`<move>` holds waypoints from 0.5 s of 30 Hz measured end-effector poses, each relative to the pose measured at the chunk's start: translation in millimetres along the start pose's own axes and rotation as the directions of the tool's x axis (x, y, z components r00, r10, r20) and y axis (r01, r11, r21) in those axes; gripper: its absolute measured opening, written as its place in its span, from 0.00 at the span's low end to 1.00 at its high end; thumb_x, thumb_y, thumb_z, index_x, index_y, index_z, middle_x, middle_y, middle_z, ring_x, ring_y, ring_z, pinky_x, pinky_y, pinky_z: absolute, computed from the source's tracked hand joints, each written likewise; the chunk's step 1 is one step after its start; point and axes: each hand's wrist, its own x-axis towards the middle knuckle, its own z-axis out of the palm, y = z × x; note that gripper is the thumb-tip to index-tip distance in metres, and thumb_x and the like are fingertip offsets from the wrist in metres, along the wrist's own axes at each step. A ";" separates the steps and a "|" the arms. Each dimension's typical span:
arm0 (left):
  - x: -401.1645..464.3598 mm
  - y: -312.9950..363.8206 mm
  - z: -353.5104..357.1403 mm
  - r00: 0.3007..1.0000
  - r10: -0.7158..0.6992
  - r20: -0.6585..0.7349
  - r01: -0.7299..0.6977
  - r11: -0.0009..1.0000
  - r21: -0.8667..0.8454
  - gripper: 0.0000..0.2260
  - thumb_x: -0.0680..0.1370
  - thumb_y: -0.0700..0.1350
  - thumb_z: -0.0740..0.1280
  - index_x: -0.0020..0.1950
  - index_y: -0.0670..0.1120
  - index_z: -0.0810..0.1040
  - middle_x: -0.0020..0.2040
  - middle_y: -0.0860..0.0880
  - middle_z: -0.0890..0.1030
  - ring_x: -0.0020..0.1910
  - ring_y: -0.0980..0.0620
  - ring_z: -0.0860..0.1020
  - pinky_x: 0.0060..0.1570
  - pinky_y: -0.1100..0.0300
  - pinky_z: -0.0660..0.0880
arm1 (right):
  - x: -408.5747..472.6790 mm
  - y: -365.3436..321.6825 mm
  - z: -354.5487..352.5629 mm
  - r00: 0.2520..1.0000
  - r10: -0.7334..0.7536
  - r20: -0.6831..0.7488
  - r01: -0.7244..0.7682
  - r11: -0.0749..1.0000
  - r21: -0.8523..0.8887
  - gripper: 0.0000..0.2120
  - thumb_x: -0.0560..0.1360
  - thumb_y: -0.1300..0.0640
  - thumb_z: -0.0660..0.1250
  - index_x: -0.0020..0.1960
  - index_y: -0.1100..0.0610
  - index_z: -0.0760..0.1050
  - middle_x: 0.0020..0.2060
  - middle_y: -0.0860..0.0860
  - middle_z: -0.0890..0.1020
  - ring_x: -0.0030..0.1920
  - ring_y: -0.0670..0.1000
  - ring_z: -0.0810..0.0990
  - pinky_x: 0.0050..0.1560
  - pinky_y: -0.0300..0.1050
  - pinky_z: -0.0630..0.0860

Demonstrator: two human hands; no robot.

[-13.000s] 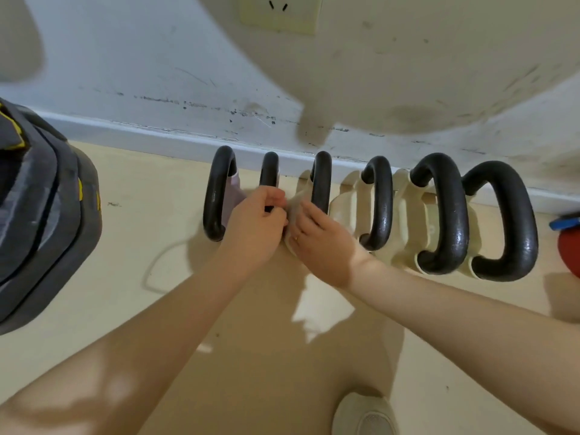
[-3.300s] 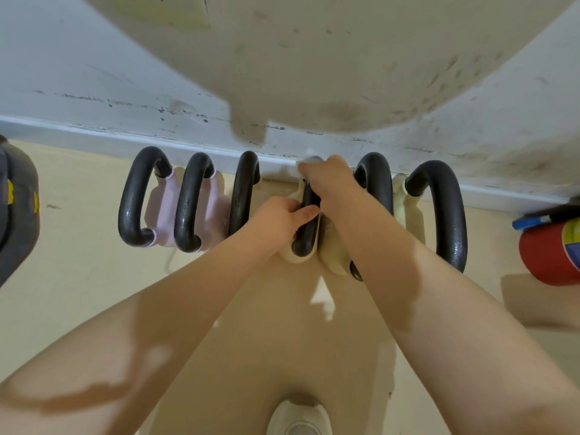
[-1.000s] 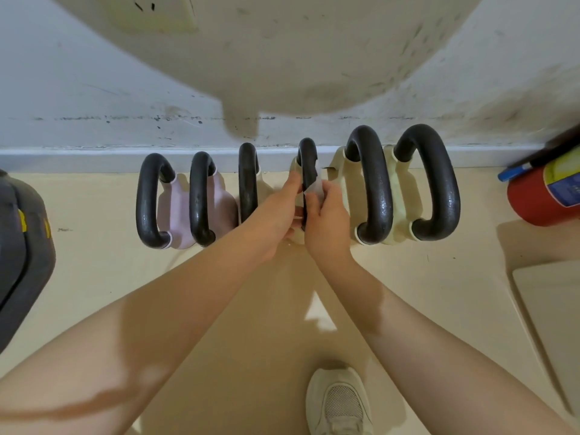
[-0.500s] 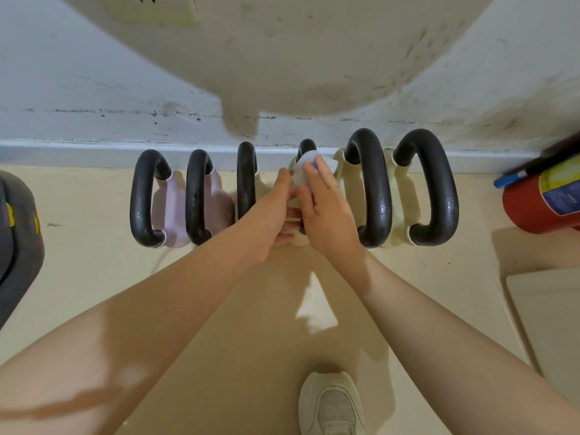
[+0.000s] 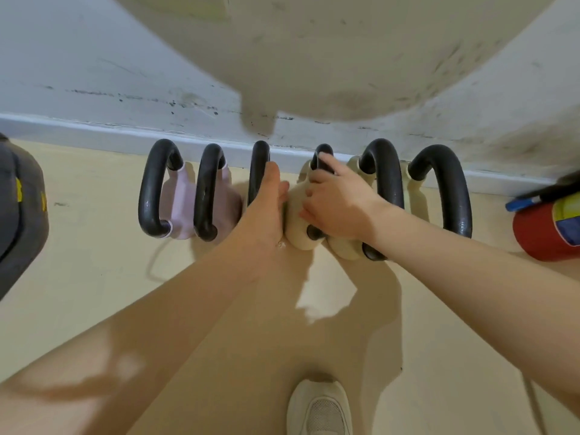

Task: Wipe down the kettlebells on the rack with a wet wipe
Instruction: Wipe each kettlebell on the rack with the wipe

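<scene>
Six kettlebells with black handles stand in a row along the wall. The two on the left are pink (image 5: 179, 208), the others cream. My right hand (image 5: 339, 205) lies over the fourth kettlebell's handle (image 5: 324, 150), fingers curled round it. The wet wipe is hidden under that hand. My left hand (image 5: 266, 208) is flat, fingers straight, pressed against the left side of that kettlebell's cream body (image 5: 296, 229), beside the third handle (image 5: 260, 161). The fifth handle (image 5: 389, 183) and sixth handle (image 5: 448, 183) stand to the right, untouched.
A red fire extinguisher (image 5: 539, 233) lies on the floor at the right. Dark weight plates (image 5: 18, 215) sit at the left edge. My shoe (image 5: 320, 409) is on the beige floor below. A scuffed white wall with a baseboard (image 5: 94, 133) runs behind the row.
My right hand has slid from the top of the fourth handle down over its middle, and the white wipe seen earlier is now covered. The left hand stays at the kettlebell's side.
</scene>
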 end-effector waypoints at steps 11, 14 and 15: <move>-8.8 5.2 5.6 0.999 0.033 0.029 -0.036 0.993 0.110 0.31 0.79 0.62 0.44 0.71 0.42 0.66 0.71 0.46 0.69 0.70 0.53 0.66 0.73 0.56 0.58 | -29.9 -63.8 66.1 0.958 0.128 -0.256 -0.164 0.979 -0.122 0.28 0.78 0.65 0.38 0.64 0.62 0.73 0.63 0.52 0.78 0.67 0.50 0.73 0.70 0.46 0.56; -5.2 5.1 7.8 0.998 0.047 0.031 -0.050 0.992 0.118 0.31 0.79 0.62 0.44 0.70 0.43 0.66 0.71 0.47 0.69 0.70 0.54 0.66 0.72 0.57 0.58 | -25.9 -64.8 67.5 0.949 0.173 -0.264 -0.191 0.980 -0.045 0.26 0.78 0.64 0.39 0.65 0.61 0.71 0.65 0.52 0.76 0.68 0.49 0.71 0.72 0.47 0.52; -4.7 6.0 8.0 0.998 0.053 0.026 -0.056 0.991 0.119 0.30 0.79 0.62 0.45 0.70 0.43 0.67 0.71 0.47 0.69 0.70 0.54 0.66 0.72 0.57 0.58 | -26.5 -65.0 67.5 0.947 0.173 -0.270 -0.184 0.983 -0.016 0.25 0.78 0.64 0.40 0.66 0.60 0.71 0.65 0.51 0.76 0.68 0.48 0.70 0.73 0.48 0.50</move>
